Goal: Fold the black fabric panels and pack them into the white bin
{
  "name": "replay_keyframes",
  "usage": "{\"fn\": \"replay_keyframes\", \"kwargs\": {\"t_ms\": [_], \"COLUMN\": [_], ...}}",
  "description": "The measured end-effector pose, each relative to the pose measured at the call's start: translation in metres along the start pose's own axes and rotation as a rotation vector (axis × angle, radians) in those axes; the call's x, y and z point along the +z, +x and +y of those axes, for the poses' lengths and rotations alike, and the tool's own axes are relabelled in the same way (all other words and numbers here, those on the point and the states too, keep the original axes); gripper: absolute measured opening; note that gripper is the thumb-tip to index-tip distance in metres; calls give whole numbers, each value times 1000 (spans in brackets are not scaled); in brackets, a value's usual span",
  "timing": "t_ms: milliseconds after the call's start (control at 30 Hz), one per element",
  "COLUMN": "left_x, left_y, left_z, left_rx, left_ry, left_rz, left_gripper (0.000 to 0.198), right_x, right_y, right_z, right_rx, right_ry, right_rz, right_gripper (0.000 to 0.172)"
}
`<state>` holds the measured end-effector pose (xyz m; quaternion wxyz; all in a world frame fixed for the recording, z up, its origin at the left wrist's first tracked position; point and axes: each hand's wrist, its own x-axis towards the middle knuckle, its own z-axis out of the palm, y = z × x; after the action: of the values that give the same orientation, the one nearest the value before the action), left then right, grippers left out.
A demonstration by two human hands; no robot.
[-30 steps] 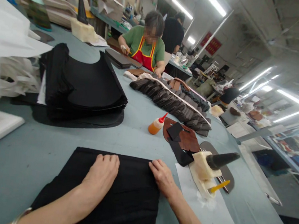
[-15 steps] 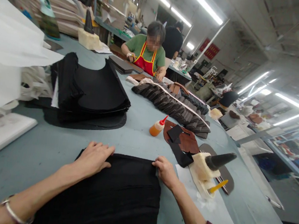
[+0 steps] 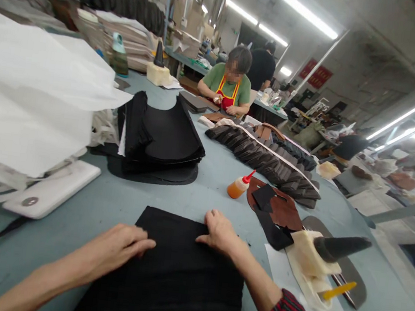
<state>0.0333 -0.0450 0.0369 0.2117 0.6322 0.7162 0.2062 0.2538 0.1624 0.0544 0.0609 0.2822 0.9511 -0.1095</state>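
A flat piece of black fabric (image 3: 177, 278) lies on the blue-grey table (image 3: 70, 229) right in front of me. My left hand (image 3: 116, 250) rests on its left edge, fingers stretched out flat and pointing right. My right hand (image 3: 220, 233) lies palm down on the fabric's far edge, fingers spread and pressed on the cloth. Neither hand holds anything.
A stack of black cut pieces (image 3: 160, 139) sits ahead left, white sheets (image 3: 29, 98) and a white device (image 3: 51, 192) at left. An orange glue bottle (image 3: 239, 185), brown leather pieces (image 3: 280, 210) and a foam block with a black cone (image 3: 316, 254) stand at right. A person in a green shirt (image 3: 227, 85) works at the far end.
My left hand slid left and nearer along the fabric's edge. My right hand moved from the fabric's right corner toward the middle of its far edge. The view swung left.
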Motion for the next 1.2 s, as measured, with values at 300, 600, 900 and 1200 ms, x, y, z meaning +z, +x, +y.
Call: {"fn": "replay_keyframes", "kwargs": {"t_ms": [300,600,900,1200], "left_x": [4,3,4,7], "left_y": [40,54,40,37], "left_z": [-26,-41,-61,-57], "left_rx": [-207,-114,243,319], "left_ry": [-41,-300,301,448], "left_rz": [51,264,287,264], "left_gripper": [9,26,29,28], "right_x": [38,62,70,66], "right_y": [32,38,41,39], "right_z": [-54,-53,-46,-49], "right_rx": [-183,-228,-363,-355], "right_ry": [236,335,302,155], "right_rz": [221,424,500,405], "right_gripper": [24,24,27,33]}}
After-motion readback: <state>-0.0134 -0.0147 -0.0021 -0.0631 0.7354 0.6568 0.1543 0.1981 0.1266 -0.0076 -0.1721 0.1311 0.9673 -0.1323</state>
